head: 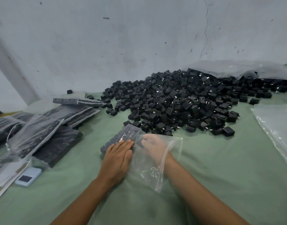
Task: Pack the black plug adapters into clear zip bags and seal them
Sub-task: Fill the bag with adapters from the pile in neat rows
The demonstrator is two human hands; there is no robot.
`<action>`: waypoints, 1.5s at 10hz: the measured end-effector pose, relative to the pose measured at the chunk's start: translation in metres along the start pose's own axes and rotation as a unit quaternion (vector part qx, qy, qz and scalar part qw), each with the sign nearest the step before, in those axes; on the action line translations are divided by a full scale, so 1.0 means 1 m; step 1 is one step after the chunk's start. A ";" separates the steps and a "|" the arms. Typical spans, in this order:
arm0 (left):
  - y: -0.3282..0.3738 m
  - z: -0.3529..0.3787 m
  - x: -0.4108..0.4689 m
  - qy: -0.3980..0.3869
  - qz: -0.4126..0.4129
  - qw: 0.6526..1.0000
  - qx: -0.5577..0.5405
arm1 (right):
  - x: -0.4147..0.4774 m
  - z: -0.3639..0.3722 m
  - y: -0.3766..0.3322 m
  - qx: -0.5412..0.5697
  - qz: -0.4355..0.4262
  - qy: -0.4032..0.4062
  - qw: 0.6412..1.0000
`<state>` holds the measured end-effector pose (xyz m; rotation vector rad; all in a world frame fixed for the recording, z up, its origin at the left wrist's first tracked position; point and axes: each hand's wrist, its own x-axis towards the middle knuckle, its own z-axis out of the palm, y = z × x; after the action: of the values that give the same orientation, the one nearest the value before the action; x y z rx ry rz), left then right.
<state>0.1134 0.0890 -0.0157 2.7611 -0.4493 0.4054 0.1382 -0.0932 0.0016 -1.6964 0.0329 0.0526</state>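
My left hand [118, 157], fingers straight, presses flat on the clear zip bag [149, 174] over the packed adapter block [123, 133], long axis running near-left to far-right; my right hand [153, 145], inside the bag just right of the block, has a grip too blurred to tell.

Black plug adapters [180, 101] everywhere, silver glinting off the prongs. The cloth [220, 159] underneath is muted green. Zip bag [149, 168] is clear with faint white marks. Packed bags [35, 135] show grey-black rows. Wall [107, 46] is pale grey-blue, dark-flecked. Small device [28, 176] is light blue with a dark screen.
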 end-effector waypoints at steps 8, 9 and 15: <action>0.004 -0.004 0.020 -0.001 -0.009 1.000 0.025 | -0.013 0.016 0.003 -0.315 -0.143 -0.003 0.938; 0.006 0.004 0.012 0.012 -0.017 0.997 0.070 | -0.014 0.017 0.002 -0.321 -0.132 0.011 0.938; 0.013 -0.005 0.025 -0.040 -0.045 0.994 0.087 | 0.006 0.032 0.026 -0.328 -0.156 0.093 0.927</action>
<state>0.1309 0.0726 -0.0001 2.9628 -0.3201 0.3263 0.1427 -0.0644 -0.0285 -2.3527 -0.1276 -0.3779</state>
